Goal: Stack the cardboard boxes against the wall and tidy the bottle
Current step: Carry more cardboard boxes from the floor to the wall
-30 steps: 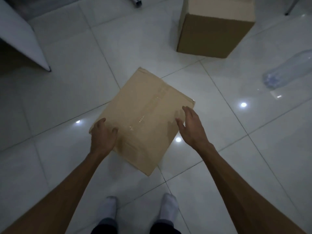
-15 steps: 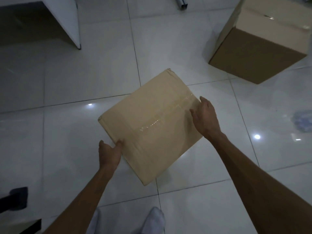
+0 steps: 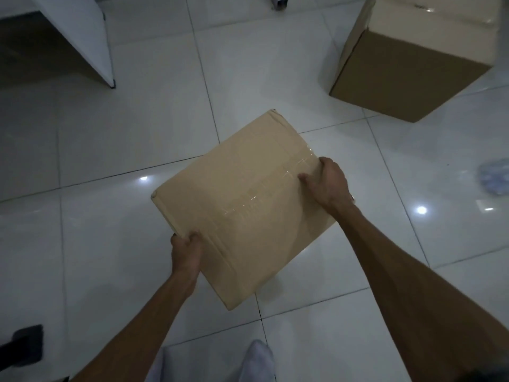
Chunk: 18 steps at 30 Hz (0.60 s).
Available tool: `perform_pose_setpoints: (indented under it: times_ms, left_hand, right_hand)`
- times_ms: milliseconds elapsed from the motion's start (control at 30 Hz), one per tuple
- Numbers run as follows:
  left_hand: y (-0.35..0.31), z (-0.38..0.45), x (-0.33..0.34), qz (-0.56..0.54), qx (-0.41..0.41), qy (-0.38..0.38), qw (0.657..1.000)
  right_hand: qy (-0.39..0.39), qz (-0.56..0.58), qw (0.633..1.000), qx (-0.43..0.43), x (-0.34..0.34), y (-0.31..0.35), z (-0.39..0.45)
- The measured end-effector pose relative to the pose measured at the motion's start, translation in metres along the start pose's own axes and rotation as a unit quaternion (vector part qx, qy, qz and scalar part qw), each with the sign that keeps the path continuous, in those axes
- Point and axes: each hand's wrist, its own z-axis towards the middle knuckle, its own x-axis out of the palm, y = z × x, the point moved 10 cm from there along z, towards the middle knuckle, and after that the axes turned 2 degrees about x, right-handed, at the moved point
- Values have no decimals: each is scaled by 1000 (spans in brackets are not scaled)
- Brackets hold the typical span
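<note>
While the tiled floor [image 3: 137, 271] lies bare around us, we see 2 boxes: a taped cardboard box [image 3: 418, 59] standing upper right, and a sealed flat box [image 3: 239, 205] gripped at opposite edges by our right hand [image 3: 327, 183] and left hand [image 3: 187, 252]; a blurred bottle [image 3: 495, 175] sits far right.

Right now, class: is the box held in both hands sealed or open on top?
Sealed: the held box has its flaps flat, with clear tape along the seam.
</note>
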Motion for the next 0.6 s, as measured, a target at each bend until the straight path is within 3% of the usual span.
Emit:
perform_pose_setpoints:
  times_ms: [333, 600]
  left_hand:
    - [-82, -50, 48, 72, 76, 109, 988]
    - [-155, -142, 133, 156, 147, 214, 953]
  right_hand:
    - [-104, 94, 976, 169, -107, -100, -96]
    - [-226, 169, 910, 303, -198, -186, -223]
